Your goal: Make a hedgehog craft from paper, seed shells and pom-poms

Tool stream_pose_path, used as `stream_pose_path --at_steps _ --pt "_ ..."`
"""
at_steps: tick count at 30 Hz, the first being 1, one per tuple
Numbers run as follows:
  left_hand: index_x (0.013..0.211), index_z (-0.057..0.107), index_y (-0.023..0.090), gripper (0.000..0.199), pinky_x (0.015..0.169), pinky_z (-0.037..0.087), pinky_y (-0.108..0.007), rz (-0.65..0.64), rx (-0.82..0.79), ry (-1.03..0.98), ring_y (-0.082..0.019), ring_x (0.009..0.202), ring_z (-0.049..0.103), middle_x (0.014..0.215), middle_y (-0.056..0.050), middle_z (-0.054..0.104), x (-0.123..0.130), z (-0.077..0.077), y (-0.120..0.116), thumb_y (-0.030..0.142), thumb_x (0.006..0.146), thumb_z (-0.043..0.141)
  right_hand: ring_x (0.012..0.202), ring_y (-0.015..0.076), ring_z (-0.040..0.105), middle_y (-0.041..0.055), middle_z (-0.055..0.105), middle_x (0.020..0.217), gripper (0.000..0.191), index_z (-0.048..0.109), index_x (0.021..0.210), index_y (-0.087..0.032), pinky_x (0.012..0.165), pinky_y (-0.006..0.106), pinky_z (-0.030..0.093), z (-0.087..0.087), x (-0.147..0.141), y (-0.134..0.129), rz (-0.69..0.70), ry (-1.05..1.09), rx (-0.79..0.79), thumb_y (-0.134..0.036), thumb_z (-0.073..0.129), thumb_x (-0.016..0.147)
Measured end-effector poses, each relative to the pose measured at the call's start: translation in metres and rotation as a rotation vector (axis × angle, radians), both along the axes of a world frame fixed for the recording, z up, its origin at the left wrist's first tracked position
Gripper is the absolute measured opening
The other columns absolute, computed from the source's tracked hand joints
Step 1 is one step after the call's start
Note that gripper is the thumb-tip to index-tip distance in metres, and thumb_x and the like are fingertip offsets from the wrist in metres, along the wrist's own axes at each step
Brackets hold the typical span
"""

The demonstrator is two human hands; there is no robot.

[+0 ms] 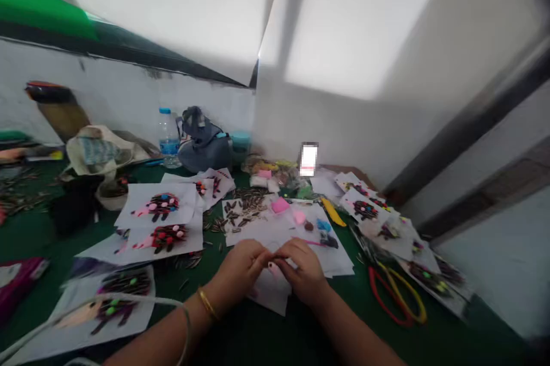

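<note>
My left hand (243, 266) and my right hand (305, 271) meet at the fingertips over a white paper sheet (275, 299) near the table's front. Both have thumb and fingers pinched together; whatever small thing is between them is hidden. Just under the fingertips shows a pale pink clay shape (274, 268) with a dark dot. Beyond the hands lie a bright pink clay lump (280, 204), a lighter pink lump (299, 217), a brown ball (308, 227), blue clay (323, 225) and black clay (329, 239). Striped sunflower seeds (240, 214) are heaped to the left.
Finished hedgehog pictures (161, 205) on paper lie at left, and more pictures (365, 209) at right. Red-and-yellow-handled scissors (399, 297) rest at right. A water bottle (169, 140), grey bag (206, 151) and lit phone (308, 158) stand behind. A white cable (150, 299) crosses lower left.
</note>
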State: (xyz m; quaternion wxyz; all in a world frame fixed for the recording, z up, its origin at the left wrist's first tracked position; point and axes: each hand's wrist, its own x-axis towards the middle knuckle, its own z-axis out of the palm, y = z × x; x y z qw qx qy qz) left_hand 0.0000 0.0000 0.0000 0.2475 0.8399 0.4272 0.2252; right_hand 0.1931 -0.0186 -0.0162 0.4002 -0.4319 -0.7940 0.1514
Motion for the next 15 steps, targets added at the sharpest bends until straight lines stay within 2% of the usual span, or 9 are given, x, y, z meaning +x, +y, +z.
stream_pose_path --at_steps 3,5,7,10,13,15 --pt "0.110 0.063 0.023 0.030 0.103 0.035 -0.041 0.028 0.124 0.018 -0.020 0.107 0.059 0.110 -0.003 0.069 -0.003 0.001 0.010 0.025 0.094 0.038 0.077 0.0181 0.059 0.0031 0.067 0.083 0.017 0.064 0.085 -0.020 0.071 0.029 0.042 -0.002 0.018 0.011 -0.259 0.031 -0.132 -0.030 0.051 0.088" --pt "0.124 0.055 0.023 0.040 0.112 0.023 -0.045 0.006 0.163 0.077 -0.019 0.122 0.051 0.127 -0.004 0.062 -0.006 -0.004 0.015 0.012 0.090 0.037 0.072 0.0183 0.059 0.0023 0.066 0.080 0.018 0.064 0.084 -0.020 0.066 0.029 0.042 -0.005 0.031 0.019 -0.365 0.006 -0.232 -0.032 0.051 0.087" --pt "0.130 0.049 0.023 0.049 0.114 0.016 -0.048 -0.058 0.158 0.155 -0.020 0.130 0.044 0.135 -0.005 0.056 -0.010 -0.011 0.019 0.006 0.085 0.038 0.071 0.0188 0.060 0.0014 0.066 0.079 0.017 0.064 0.084 -0.021 0.065 0.029 0.043 -0.010 0.043 0.027 -0.421 -0.025 -0.301 -0.033 0.052 0.085" --pt "0.133 0.045 0.021 0.053 0.115 0.009 -0.053 -0.125 0.140 0.249 -0.024 0.129 0.045 0.135 -0.010 0.055 -0.013 -0.020 0.021 0.016 0.081 0.052 0.080 0.0199 0.061 0.0026 0.066 0.089 0.015 0.065 0.089 -0.021 0.073 0.031 0.045 -0.017 0.053 0.036 -0.460 -0.034 -0.283 -0.029 0.053 0.082" --pt "0.133 0.044 0.021 0.068 0.114 0.003 -0.055 -0.120 0.149 0.288 -0.029 0.125 0.047 0.132 -0.011 0.056 -0.012 -0.021 0.019 0.031 0.071 0.070 0.094 0.0215 0.059 0.0050 0.065 0.097 0.015 0.067 0.089 -0.021 0.083 0.033 0.044 -0.019 0.051 0.040 -0.402 -0.095 -0.188 -0.025 0.055 0.081" --pt "0.132 0.045 0.023 0.074 0.113 0.001 -0.056 -0.105 0.155 0.297 -0.030 0.122 0.049 0.129 -0.011 0.057 -0.011 -0.020 0.017 0.037 0.065 0.075 0.097 0.0219 0.057 0.0054 0.065 0.096 0.015 0.070 0.089 -0.022 0.086 0.034 0.042 -0.017 0.043 0.040 -0.352 -0.185 -0.145 -0.026 0.057 0.083"
